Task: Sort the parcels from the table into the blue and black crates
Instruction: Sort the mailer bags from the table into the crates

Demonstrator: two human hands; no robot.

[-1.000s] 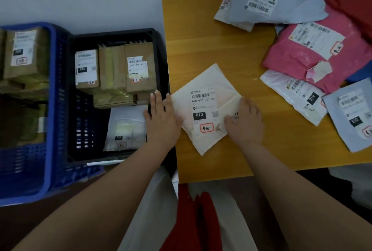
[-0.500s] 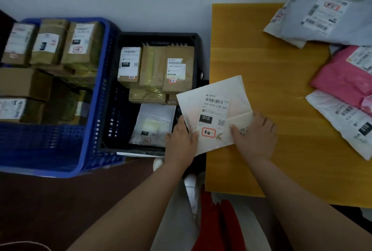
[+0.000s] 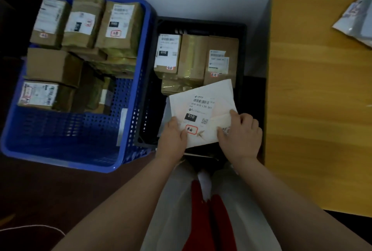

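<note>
White paper parcel, label reading "010-010-L30-551" and a black "010" tag (red-boxed stamp unreadable), is pinched at its near corners by the left hand and right hand, above the black crate, beside the blue crate.

White parcel over black crate
</note>
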